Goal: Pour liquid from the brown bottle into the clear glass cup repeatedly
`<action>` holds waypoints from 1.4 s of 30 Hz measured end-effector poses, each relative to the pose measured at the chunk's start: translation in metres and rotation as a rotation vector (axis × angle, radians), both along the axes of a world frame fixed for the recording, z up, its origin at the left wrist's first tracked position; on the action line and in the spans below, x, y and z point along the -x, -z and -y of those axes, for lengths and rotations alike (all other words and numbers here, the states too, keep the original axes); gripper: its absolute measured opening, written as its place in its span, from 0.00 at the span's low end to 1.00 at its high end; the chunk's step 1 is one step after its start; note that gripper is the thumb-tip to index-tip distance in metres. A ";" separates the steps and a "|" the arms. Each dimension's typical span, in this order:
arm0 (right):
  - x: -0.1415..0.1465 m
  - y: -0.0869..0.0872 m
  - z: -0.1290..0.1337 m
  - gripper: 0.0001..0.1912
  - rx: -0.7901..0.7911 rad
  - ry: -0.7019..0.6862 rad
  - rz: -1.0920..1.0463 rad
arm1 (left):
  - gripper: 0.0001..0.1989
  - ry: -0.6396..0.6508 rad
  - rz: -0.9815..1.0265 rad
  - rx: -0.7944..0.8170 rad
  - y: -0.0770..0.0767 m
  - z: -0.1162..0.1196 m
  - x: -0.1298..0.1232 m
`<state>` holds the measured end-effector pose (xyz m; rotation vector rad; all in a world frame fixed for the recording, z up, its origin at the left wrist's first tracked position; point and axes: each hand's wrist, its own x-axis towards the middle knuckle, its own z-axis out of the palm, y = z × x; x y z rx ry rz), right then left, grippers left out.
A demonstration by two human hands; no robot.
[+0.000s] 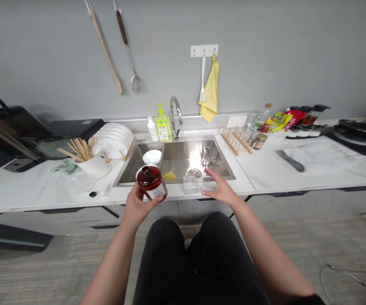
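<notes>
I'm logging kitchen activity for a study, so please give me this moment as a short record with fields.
Left hand: holds a dark red glass bottle with a white label
Right hand: open, nearest a clear square container, apparently not touching it
Sink: stainless steel sink holding a white bowl and a yellow sponge
Behind sink: chrome faucet, yellow-green dish soap bottle

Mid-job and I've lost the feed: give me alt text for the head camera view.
A person's left hand holds a dark red bottle with a white label above the front edge of a stainless steel sink. The open right hand is beside a small clear container on that edge. Behind are a chrome faucet and a yellow-green pump bottle.
</notes>
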<state>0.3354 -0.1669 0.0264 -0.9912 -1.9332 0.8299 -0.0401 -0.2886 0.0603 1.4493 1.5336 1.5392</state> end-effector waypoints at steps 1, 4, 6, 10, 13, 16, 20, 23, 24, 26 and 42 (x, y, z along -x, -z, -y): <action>0.006 0.006 -0.002 0.56 0.019 -0.023 0.006 | 0.35 -0.007 0.009 0.000 0.005 -0.004 0.001; 0.027 0.017 -0.007 0.62 0.069 -0.092 0.007 | 0.34 -0.007 0.035 0.017 0.020 -0.013 0.000; 0.039 0.022 -0.012 0.62 0.090 -0.119 0.002 | 0.33 0.001 0.056 0.027 0.028 -0.016 0.000; 0.057 0.029 -0.021 0.53 0.094 -0.090 0.015 | 0.34 -0.017 0.053 0.029 0.033 -0.024 0.000; 0.060 0.028 -0.029 0.44 0.099 -0.070 0.010 | 0.35 -0.012 0.027 0.014 0.035 -0.034 0.003; 0.055 0.021 -0.042 0.42 0.098 -0.054 -0.031 | 0.36 0.016 -0.002 -0.008 0.037 -0.054 0.006; 0.045 0.007 -0.073 0.43 0.083 0.002 -0.073 | 0.36 0.062 -0.033 -0.046 0.037 -0.091 0.000; 0.042 0.004 -0.101 0.46 0.094 0.011 -0.102 | 0.36 0.096 -0.035 -0.053 0.035 -0.123 -0.010; 0.043 0.004 -0.110 0.46 0.109 0.016 -0.116 | 0.36 0.102 -0.036 -0.047 0.034 -0.135 -0.014; 0.046 0.006 -0.131 0.44 0.146 0.025 -0.148 | 0.36 0.102 -0.048 -0.034 0.034 -0.160 -0.021; 0.071 0.066 -0.198 0.41 0.309 -0.049 -0.222 | 0.47 0.099 -0.239 -0.030 0.080 -0.257 -0.023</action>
